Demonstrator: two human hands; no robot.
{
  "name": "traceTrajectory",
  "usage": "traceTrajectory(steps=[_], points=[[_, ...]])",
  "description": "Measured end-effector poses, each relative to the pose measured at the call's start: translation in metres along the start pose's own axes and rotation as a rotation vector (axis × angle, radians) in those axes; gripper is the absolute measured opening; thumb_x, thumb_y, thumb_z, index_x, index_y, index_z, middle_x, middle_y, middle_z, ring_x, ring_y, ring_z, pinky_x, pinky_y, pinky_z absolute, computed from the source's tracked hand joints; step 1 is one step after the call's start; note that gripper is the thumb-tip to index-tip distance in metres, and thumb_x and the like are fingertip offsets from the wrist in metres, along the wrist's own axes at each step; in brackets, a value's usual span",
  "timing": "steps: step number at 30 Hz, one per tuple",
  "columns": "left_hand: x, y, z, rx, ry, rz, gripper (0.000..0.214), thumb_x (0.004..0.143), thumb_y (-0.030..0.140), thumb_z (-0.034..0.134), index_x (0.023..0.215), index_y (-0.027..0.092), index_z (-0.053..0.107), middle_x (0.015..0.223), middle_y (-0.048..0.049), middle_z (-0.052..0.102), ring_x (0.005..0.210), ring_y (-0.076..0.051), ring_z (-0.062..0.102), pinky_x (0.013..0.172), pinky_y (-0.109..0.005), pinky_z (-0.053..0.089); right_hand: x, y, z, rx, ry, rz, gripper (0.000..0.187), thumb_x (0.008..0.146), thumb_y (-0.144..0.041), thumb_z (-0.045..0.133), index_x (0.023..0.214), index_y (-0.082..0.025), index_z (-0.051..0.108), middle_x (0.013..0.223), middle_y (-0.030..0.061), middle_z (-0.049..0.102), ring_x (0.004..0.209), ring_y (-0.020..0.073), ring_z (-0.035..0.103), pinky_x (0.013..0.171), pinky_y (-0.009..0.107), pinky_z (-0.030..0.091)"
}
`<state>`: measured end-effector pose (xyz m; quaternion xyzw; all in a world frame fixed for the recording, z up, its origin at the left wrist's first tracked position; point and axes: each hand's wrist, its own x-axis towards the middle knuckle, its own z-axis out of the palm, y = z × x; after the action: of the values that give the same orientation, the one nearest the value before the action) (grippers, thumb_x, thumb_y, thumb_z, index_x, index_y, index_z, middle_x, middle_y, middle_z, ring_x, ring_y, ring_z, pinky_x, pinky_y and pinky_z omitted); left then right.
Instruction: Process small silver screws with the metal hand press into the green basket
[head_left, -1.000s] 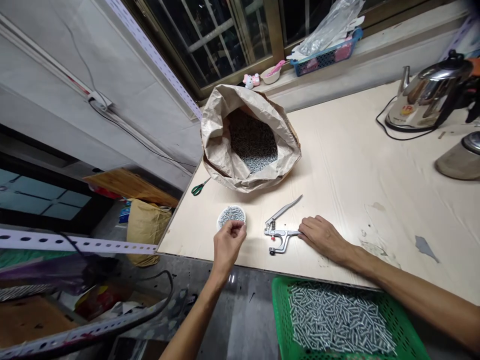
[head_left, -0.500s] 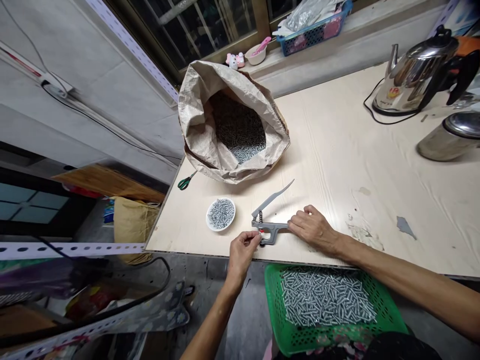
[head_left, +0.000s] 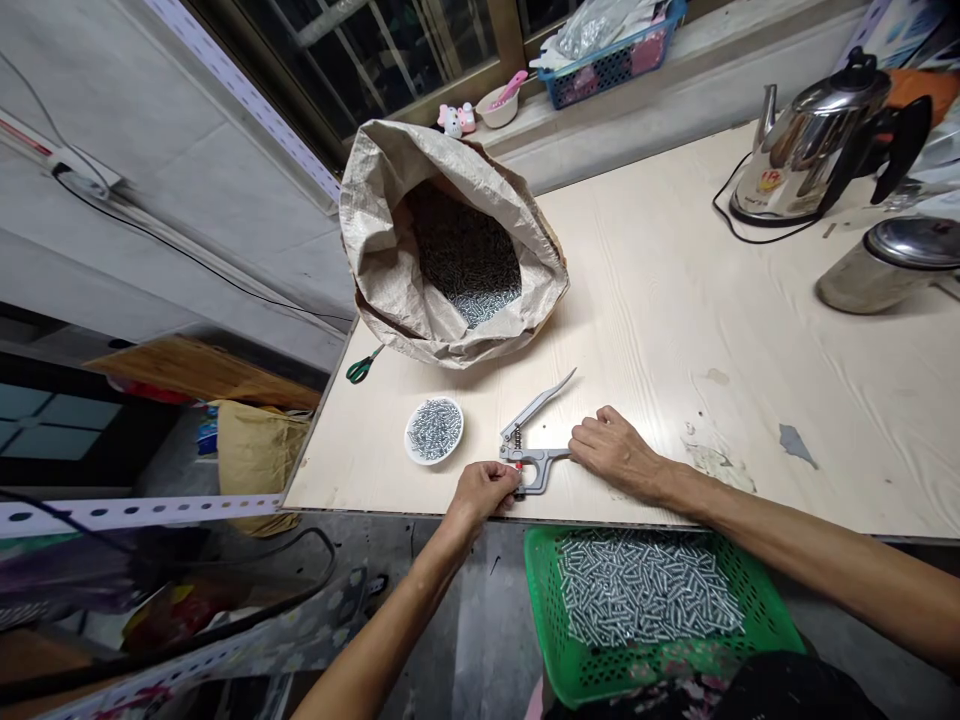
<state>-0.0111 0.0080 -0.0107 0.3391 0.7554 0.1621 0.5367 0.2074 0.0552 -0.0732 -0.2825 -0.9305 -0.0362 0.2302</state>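
Note:
Grey hand press pliers [head_left: 537, 470] lie near the table's front edge, their upper lever raised and a spring and a red tip showing at the head. Around the end of the lower handle, my right hand [head_left: 615, 455] is closed. My left hand [head_left: 484, 492] pinches at the jaw beside the red tip; whatever is between its fingertips is too small to make out. Just beyond it, a white bowl [head_left: 434, 431] holds many small metal pieces. Below the table edge, a green basket [head_left: 551, 640] is full of silvery screw-like pieces.
A large open sack [head_left: 375, 200] of metal pieces stands at the back. Green-handled scissors [head_left: 360, 369] lie at the left edge. A kettle [head_left: 814, 140] with its cord and a metal canister [head_left: 874, 270] stand at the right. A blue basket [head_left: 615, 70] sits on the sill.
The view has shifted slightly. My left hand stays at the jaw, its fingers a little more drawn together. My right hand keeps its hold on the handle, and the lever is still raised.

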Motion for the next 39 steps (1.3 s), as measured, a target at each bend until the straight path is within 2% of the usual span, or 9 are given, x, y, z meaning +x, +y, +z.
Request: traceTrajectory(steps=[4, 7, 10, 13, 20, 29, 31, 35, 39], points=[[-0.004, -0.001, 0.000, 0.015, -0.051, -0.059, 0.014, 0.071, 0.023, 0.068, 0.067, 0.012, 0.060, 0.038, 0.0051, 0.051, 0.034, -0.006, 0.041, 0.039, -0.018, 0.031, 0.000, -0.002, -0.006, 0.055, -0.110, 0.051, 0.023, 0.095, -0.022, 0.042, 0.076, -0.020, 0.056, 0.073, 0.0022, 0.059, 0.071, 0.0170, 0.043, 0.069, 0.035, 0.025], [-0.007, -0.005, 0.001, -0.004, -0.048, -0.079, 0.012, 0.072, 0.021, 0.067, 0.069, 0.011, 0.061, 0.037, 0.0054, 0.051, 0.033, -0.006, 0.041, 0.038, -0.018, 0.033, 0.000, -0.001, -0.016, 0.172, -0.176, 0.101, 0.022, 0.090, -0.039, 0.053, 0.095, -0.018, 0.060, 0.098, 0.0076, 0.063, 0.090, 0.0215, 0.050, 0.078, 0.037, 0.032], [-0.008, -0.010, 0.001, -0.019, -0.040, -0.082, 0.014, 0.072, 0.022, 0.068, 0.072, 0.010, 0.062, 0.037, 0.0053, 0.052, 0.032, -0.006, 0.041, 0.038, -0.018, 0.033, 0.003, 0.008, -0.018, 0.256, -0.222, 0.143, 0.068, 0.078, -0.058, 0.061, 0.129, -0.016, 0.046, 0.137, 0.0179, 0.044, 0.123, 0.0322, 0.038, 0.095, 0.047, 0.032], [-0.008, -0.013, 0.002, -0.027, -0.031, -0.085, 0.015, 0.073, 0.024, 0.068, 0.073, 0.010, 0.062, 0.038, 0.0054, 0.052, 0.031, -0.006, 0.042, 0.038, -0.018, 0.034, 0.012, 0.023, -0.013, 0.274, -0.328, 0.154, 0.093, 0.068, -0.066, 0.066, 0.141, -0.018, 0.033, 0.149, 0.0200, 0.027, 0.135, 0.0386, 0.022, 0.103, 0.057, 0.024], [-0.009, -0.016, 0.003, -0.030, -0.032, -0.091, 0.020, 0.070, 0.028, 0.071, 0.071, 0.011, 0.062, 0.038, 0.0050, 0.052, 0.031, -0.006, 0.043, 0.038, -0.018, 0.036, 0.034, 0.034, -0.017, 0.293, -0.421, 0.088, 0.101, 0.055, -0.062, 0.075, 0.137, -0.014, 0.039, 0.130, 0.0198, 0.046, 0.120, 0.0372, 0.039, 0.098, 0.055, 0.030], [-0.011, -0.020, 0.003, 0.088, 0.012, -0.048, 0.023, 0.073, 0.034, 0.068, 0.067, 0.013, 0.060, 0.041, 0.0048, 0.050, 0.035, -0.008, 0.044, 0.043, -0.022, 0.039, 0.029, 0.024, -0.023, 0.234, -0.336, 0.134, 0.062, 0.060, -0.053, 0.077, 0.105, -0.017, 0.056, 0.104, 0.0100, 0.055, 0.092, 0.0260, 0.046, 0.082, 0.041, 0.036], [-0.017, -0.022, 0.004, 0.280, 0.118, 0.093, 0.023, 0.077, 0.034, 0.063, 0.070, 0.013, 0.061, 0.051, 0.0009, 0.056, 0.046, -0.012, 0.052, 0.049, -0.025, 0.043, 0.028, 0.021, -0.023, 0.256, -0.317, 0.151, 0.060, 0.059, -0.050, 0.079, 0.103, -0.017, 0.056, 0.102, 0.0094, 0.054, 0.090, 0.0248, 0.046, 0.079, 0.039, 0.038], [-0.021, -0.016, 0.017, 0.679, 0.342, 0.640, 0.026, 0.082, 0.031, 0.060, 0.103, 0.015, 0.062, 0.103, -0.0103, 0.064, 0.094, -0.023, 0.060, 0.078, -0.036, 0.050, 0.027, 0.015, -0.025, 0.310, -0.309, 0.186, 0.052, 0.060, -0.041, 0.082, 0.098, -0.016, 0.056, 0.099, 0.0090, 0.053, 0.088, 0.0229, 0.046, 0.072, 0.034, 0.041], [0.000, 0.006, 0.033, 0.884, 0.211, 0.982, 0.062, 0.076, 0.027, 0.069, 0.131, 0.016, 0.043, 0.135, -0.0147, 0.049, 0.123, -0.029, 0.044, 0.099, -0.045, 0.042, 0.024, 0.010, -0.028, 0.309, -0.325, 0.204, 0.052, 0.062, -0.037, 0.082, 0.102, -0.015, 0.056, 0.099, 0.0097, 0.054, 0.091, 0.0228, 0.048, 0.074, 0.034, 0.043]])
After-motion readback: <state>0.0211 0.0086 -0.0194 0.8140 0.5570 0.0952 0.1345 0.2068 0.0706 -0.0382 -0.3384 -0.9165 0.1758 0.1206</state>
